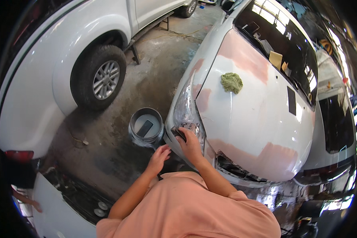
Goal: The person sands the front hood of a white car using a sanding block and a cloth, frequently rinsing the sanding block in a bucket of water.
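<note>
My right hand (pixel 189 144) is closed on a dark sanding block (pixel 179 133), pressed against the white car's (pixel 242 111) front corner beside the headlight (pixel 185 107). The fingers cover much of the block. Lower and to the left, my left hand (pixel 159 159) is close to the bumper, fingers apart and nothing visible in it. A grey bucket (pixel 146 111) stands on the floor just left of that corner. Cloudy liquid fills part of it, with a dark rectangular block (pixel 145 128) inside. Dull pink patches (pixel 274 160) mark the hood and fender.
A crumpled green cloth (pixel 231 82) lies on the hood. To the left stands another white vehicle with a large wheel (pixel 103 77). A white car panel (pixel 61 206) is at the lower left, near another person's hand (pixel 36 206). A grey vehicle (pixel 337 123) is at the right.
</note>
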